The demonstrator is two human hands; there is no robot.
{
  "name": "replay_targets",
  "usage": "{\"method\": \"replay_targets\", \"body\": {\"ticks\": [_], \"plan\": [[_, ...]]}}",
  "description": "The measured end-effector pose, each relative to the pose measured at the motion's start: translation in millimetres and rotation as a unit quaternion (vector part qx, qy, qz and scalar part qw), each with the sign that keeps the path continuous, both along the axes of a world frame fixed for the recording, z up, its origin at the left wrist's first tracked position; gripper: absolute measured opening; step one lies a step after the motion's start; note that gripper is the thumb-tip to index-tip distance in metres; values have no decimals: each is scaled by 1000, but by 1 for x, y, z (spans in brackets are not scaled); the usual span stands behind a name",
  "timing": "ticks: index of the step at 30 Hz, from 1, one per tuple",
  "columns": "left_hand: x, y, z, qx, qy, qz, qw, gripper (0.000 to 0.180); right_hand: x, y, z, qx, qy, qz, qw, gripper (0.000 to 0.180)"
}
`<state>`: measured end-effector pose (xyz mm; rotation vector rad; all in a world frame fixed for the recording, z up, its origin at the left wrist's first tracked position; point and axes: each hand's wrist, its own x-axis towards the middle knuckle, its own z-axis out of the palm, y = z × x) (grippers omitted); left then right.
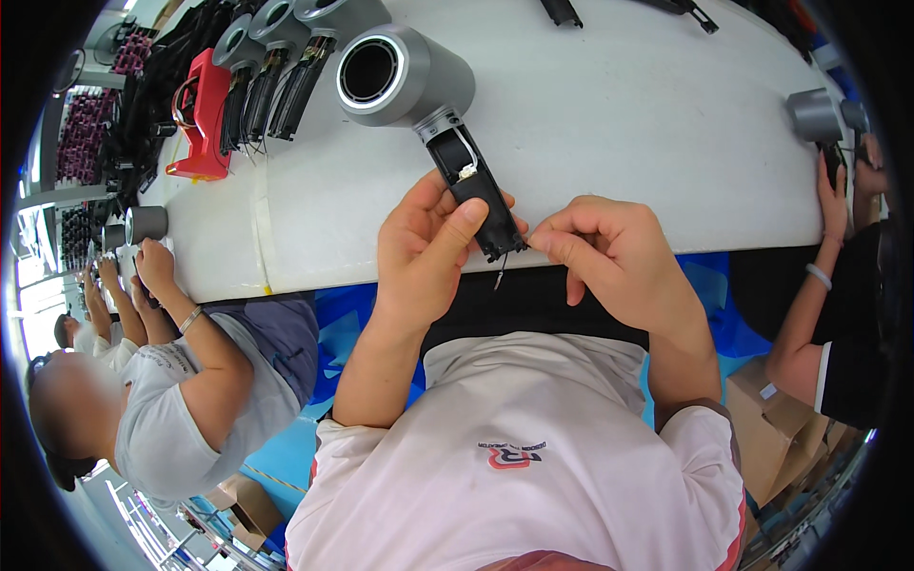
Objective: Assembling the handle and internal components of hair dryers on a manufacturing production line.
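Note:
A grey hair-dryer body [400, 76] with a round open barrel lies on the white table [619, 133]. Its black open handle [476, 186] points toward me, with a white connector and wires showing inside. My left hand [424, 252] wraps the lower end of that handle, thumb pressed on its side. My right hand [614, 257] pinches a thin dark wire [505, 271] that comes out of the handle's bottom end, just over the table's near edge.
Several more grey dryer bodies with black handles [271, 57] lie in a row at the back left beside a red holder [202, 114]. A person on my left holds a grey dryer [143, 224]. Another person's hands on my right work on a grey dryer [819, 114]. Cardboard boxes [776, 428] stand low right.

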<state>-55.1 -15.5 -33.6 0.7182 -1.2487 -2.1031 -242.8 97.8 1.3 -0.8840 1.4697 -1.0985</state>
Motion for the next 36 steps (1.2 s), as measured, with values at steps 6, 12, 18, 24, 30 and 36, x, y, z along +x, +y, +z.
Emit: {"method": "replay_targets", "body": {"ticks": [6,12,18,24,30,36], "plan": [[-9,10,1,-40,2,31,999,39,3,-2,-3,3,-13,-41,999,16],[-15,11,2,-89,-19,68,994,33,29,5,-3,-83,52,-114,989,12],[-17,9,3,-59,-38,94,993,34,31,10,-15,-179,249,-119,944,9],[-22,14,0,-84,-44,108,990,36,26,5,-10,-134,207,-112,963,8],[-22,12,-1,-98,-42,118,987,36,19,1,-5,-239,398,-86,882,12],[-21,12,-2,-78,-22,110,991,40,21,-5,-17,-303,336,-89,887,19]]}}
